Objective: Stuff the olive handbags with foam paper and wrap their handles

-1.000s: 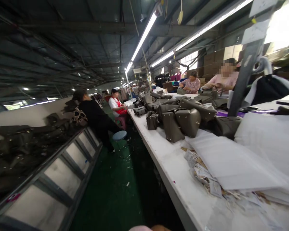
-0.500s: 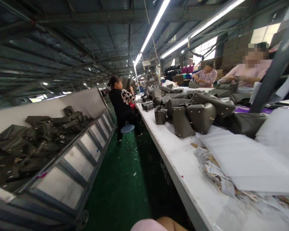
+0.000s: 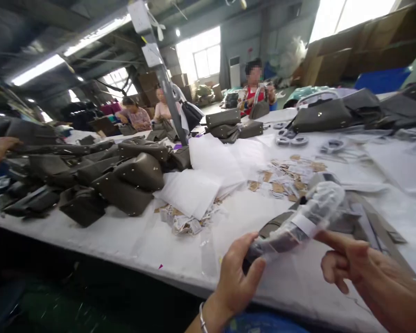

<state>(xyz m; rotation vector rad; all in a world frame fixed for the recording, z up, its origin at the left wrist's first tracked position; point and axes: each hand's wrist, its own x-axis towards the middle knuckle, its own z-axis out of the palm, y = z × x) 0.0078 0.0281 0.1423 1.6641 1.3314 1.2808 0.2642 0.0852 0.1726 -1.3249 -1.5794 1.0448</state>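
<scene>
In front of me on the white table (image 3: 180, 252) is a dark olive handbag (image 3: 276, 224). Its curved handle (image 3: 321, 208) is wrapped in clear, whitish plastic with a white band. My left hand (image 3: 237, 270) grips the bag's near left end between thumb and fingers. On the other side, my right hand (image 3: 370, 273) reaches in with the index finger stretched to the wrapped handle and the other fingers loosely curled. Nothing shows inside that hand. Whether its fingertip touches the plastic is blurred. Behind the bag lie scattered paper tags (image 3: 280, 178).
Many olive bags (image 3: 125, 180) are heaped on the left, where a co-worker's hand (image 3: 3, 145) reaches in. White foam sheets (image 3: 194, 189) lie mid-table beside a grey post (image 3: 173, 101). Several people work across the table, one in a red apron (image 3: 256, 98). More bags (image 3: 324, 115) lie right.
My view has swung right, from the aisle and bag-filled cart to the table. Both my hands have come into view, the left one gripping a handbag.
</scene>
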